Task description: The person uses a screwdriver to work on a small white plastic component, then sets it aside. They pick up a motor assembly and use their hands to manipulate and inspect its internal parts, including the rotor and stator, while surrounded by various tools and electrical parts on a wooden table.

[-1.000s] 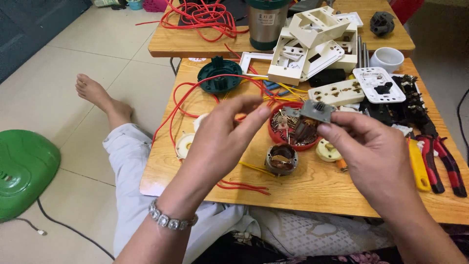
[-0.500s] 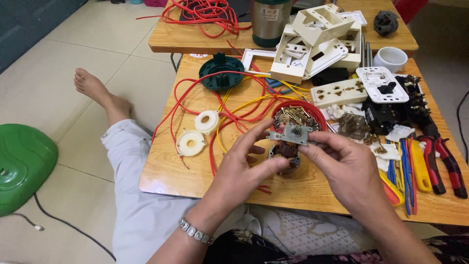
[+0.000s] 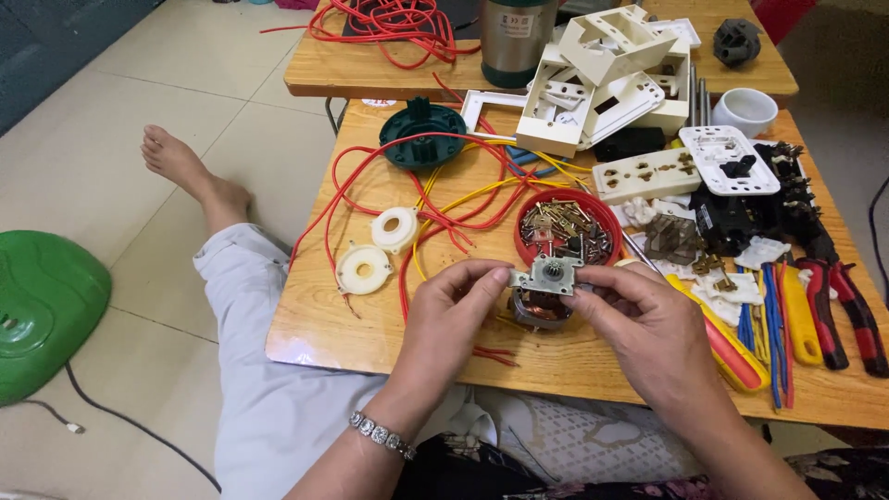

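Above the wooden table (image 3: 315, 324), left hand (image 3: 454, 310) and right hand (image 3: 648, 319) both pinching a small motor (image 3: 544, 289), red screw dish (image 3: 567, 225) just behind.

Label (image 3: 512, 25) on steel flask (image 3: 517, 39), far table: small rectangle, pale with darker markings, upright on the cylinder wall facing the camera. Round sticker (image 3: 378, 103) at near table's back-left corner, beside the dark green disc (image 3: 422, 135): white with red marks, partly cut off by the table edge. No packages, signs or screens seen.
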